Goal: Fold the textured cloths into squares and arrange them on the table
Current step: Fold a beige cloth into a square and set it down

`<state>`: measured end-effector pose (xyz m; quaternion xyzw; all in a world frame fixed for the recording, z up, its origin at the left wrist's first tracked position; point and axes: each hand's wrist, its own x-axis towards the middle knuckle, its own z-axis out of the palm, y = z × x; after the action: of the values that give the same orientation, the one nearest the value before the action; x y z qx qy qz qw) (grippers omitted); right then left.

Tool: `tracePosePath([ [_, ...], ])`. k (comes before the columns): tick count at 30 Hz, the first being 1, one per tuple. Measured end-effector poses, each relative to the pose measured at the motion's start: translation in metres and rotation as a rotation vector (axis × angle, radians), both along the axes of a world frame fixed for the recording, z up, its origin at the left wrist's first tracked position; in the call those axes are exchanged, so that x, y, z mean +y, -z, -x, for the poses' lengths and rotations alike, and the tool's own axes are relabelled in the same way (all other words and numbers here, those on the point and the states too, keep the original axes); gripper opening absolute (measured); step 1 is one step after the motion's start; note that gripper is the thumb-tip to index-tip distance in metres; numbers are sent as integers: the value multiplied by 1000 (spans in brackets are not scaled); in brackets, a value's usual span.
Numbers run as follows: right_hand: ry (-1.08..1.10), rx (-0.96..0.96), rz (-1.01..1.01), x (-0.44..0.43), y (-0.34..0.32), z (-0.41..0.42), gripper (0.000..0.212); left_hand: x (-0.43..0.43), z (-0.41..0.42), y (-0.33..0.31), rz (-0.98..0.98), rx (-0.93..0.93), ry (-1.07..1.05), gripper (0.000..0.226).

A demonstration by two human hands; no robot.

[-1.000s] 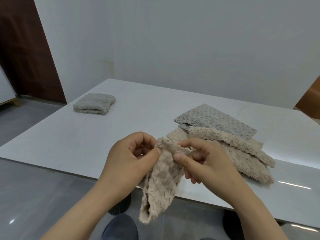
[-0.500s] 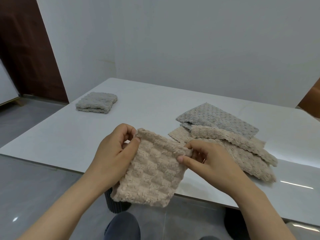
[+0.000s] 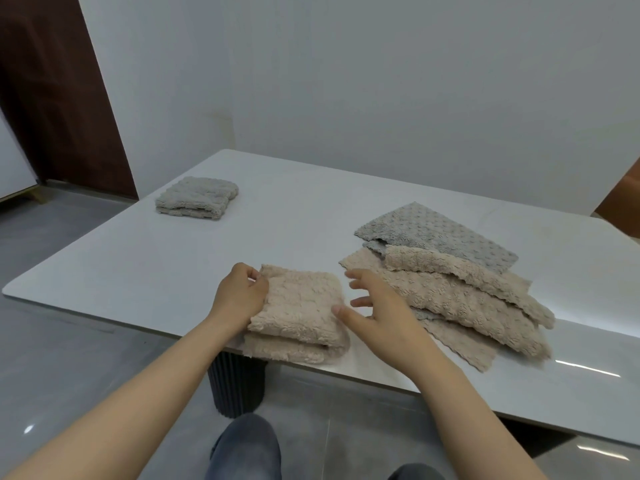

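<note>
Glossy white table (image 3: 138, 271) stands before pale wall (image 3: 381, 98), on grey floor (image 3: 52, 358).

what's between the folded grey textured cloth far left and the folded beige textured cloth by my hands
Only bare white tabletop, up to the left hand gripping the beige cloth, in the head view.

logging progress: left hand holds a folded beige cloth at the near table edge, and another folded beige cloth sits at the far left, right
Not quite: the head view shows the far-left folded cloth is grey, not beige. The left hand does hold the folded beige cloth at the near edge of the table.
</note>
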<state>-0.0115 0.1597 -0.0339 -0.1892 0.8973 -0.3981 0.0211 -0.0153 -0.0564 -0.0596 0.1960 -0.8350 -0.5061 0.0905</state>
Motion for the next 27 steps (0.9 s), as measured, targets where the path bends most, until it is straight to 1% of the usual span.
tracePosePath([
  [5,-115,16,-29,2,14,-20,60,-4,-1,-1,-37,-21,52,25],
  [9,-149,181,-168,1,24,-23,55,-9,-16,-9,-89,-26,211,28],
  [12,-139,260,-243,0,30,-22,51,-12,-27,-12,-36,-38,310,26],
  [15,-141,267,-276,-1,34,-20,51,-15,-33,-10,0,-59,340,32],
  [18,-133,280,-303,1,36,-19,51,-17,-36,-5,35,-85,379,50],
  [20,-138,286,-325,3,36,-20,49,-19,-36,-3,41,-85,393,58],
  [24,-167,275,-366,14,37,-23,47,-21,-37,1,64,-74,434,64],
  [27,-194,227,-333,24,34,-21,46,-21,-41,4,118,-32,440,61],
])
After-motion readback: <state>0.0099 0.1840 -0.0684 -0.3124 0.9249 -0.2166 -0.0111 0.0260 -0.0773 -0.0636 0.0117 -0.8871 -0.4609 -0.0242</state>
